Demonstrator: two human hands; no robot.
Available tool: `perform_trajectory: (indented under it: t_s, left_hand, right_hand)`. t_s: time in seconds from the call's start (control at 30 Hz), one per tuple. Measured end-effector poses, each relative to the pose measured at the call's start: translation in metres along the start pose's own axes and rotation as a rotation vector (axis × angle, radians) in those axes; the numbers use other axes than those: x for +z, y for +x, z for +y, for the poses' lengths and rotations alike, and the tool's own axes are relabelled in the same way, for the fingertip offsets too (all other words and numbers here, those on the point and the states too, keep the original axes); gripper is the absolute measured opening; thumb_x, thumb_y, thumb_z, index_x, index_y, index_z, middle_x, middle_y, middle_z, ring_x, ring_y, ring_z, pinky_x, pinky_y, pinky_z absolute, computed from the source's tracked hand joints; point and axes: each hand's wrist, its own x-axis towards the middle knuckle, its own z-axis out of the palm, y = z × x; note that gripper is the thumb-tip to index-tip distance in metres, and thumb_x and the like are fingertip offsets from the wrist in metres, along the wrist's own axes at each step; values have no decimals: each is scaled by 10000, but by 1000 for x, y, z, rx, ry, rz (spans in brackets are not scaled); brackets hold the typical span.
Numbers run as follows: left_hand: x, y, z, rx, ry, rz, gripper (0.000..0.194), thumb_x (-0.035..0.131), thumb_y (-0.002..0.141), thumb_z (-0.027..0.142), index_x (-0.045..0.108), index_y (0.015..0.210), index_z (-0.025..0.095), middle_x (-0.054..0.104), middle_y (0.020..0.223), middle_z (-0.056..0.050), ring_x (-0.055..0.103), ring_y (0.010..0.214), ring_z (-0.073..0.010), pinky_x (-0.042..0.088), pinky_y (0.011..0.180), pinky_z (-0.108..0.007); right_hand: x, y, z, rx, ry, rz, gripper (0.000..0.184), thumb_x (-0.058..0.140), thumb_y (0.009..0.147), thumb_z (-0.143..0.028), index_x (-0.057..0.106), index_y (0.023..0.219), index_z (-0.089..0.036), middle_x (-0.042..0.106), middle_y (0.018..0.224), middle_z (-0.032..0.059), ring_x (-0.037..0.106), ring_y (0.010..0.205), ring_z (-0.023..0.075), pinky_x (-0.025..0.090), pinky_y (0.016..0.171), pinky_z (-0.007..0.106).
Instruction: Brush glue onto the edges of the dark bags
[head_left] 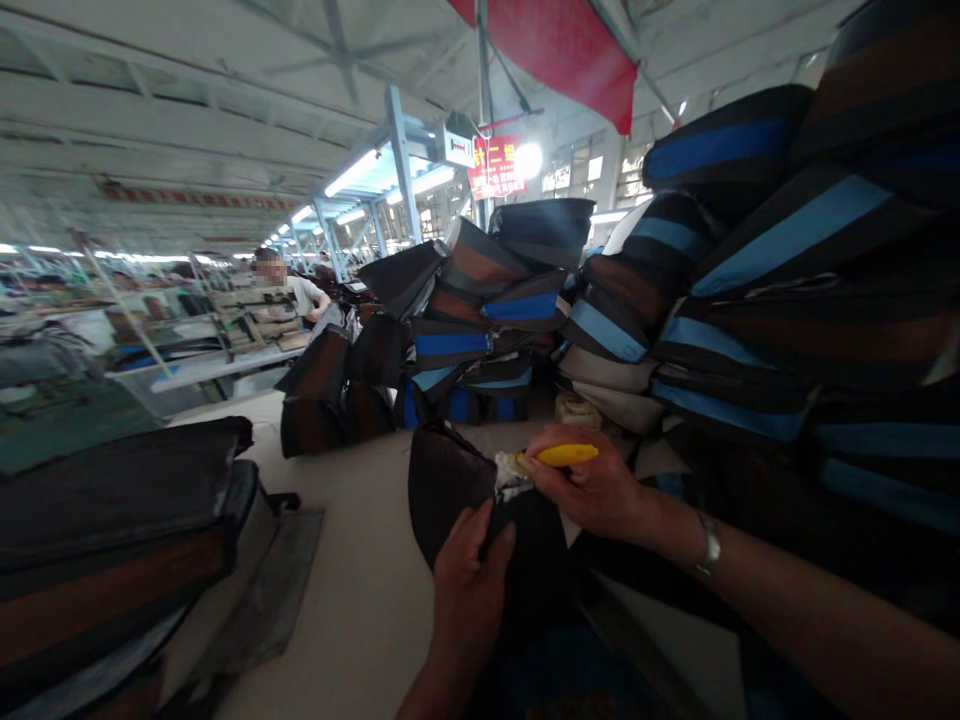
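Note:
My right hand (589, 485) is closed round the yellow handle of a brush (566, 455). The brush's pale, clotted tip (510, 468) meets the open edge of a black fabric bag piece (454, 475). Below that edge, my left hand (472, 575) grips the piece, with its thumb and fingers close together on the dark cloth. A whitish smear shows at the edge beside the brush tip. The underside of the piece is hidden.
Dark bag pieces with blue and brown stripes (450, 345) are piled behind the pale table (360, 560). Taller piles (750, 350) rise on the right. More pieces (112, 560) lie at left near a flat grey plate (281, 590). Another person (300, 295) works farther back.

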Motion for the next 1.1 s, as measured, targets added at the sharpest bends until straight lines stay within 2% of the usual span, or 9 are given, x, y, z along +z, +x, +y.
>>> perform_trajectory:
  t_s: [0.17,0.33,0.43,0.53,0.63,0.83,0.97,1.03,1.1]
  left_hand:
    - [1,-2,-4,34,-11,29,371,634,845,405,746,1152,230,734,1179,-88,642,1183,-302,512,1031,-445]
    - [2,-2,-4,99,41,57,332,621,871,404,752,1107,211,751,1093,-87,690,1067,-284,569,931,-425]
    - [-2,-2,-1,252,129,127,296,585,927,395,739,1077,191,751,987,-73,722,921,-234,614,781,-343]
    - [-5,-3,3,461,271,237,239,557,971,332,702,1051,161,728,885,-51,716,795,-180,607,668,-263]
    - [-4,-4,5,585,341,271,176,518,993,240,664,1023,148,681,809,-33,683,713,-142,574,609,-215]
    - [5,-7,1,875,517,264,200,474,961,95,648,1061,96,641,731,-56,603,627,-179,518,574,-300]
    - [7,-11,7,953,645,222,187,493,950,75,649,1052,93,613,690,-37,553,577,-177,445,526,-321]
    - [8,-12,9,955,681,212,175,515,944,83,644,1063,88,611,711,-40,563,605,-182,444,544,-329]
    - [8,-13,9,953,702,206,183,515,944,87,638,1078,80,607,729,-44,571,628,-188,444,553,-335]
  right_hand:
    - [-10,-6,-4,41,-34,47,70,603,926,-155,620,883,-209,688,840,31,675,841,187,531,776,328]
    - [-7,-10,-11,-30,-36,4,90,607,903,-119,621,908,-207,704,839,31,683,813,185,538,702,314]
    - [-13,-20,-5,20,-99,89,95,609,919,-125,621,895,-216,711,848,33,689,815,191,546,745,345]
    - [-22,-34,2,55,-51,89,85,618,927,-138,627,944,-221,715,870,36,696,852,198,560,779,359]
    - [-32,-41,7,103,-81,85,75,608,936,-152,640,953,-218,709,854,39,698,867,207,573,804,374]
    - [-52,-20,-12,155,-40,141,61,615,938,-166,643,945,-220,682,912,40,681,902,193,564,796,338]
    - [-46,-7,-27,12,41,-57,79,601,922,-132,607,914,-210,664,838,14,659,800,167,562,842,360]
    - [-42,-7,-26,-104,-32,-188,98,594,898,-105,575,871,-197,648,774,8,648,764,173,559,869,396]
    - [-42,-7,-22,-180,-123,-229,108,581,889,-91,550,856,-190,646,765,20,657,798,192,562,868,410]
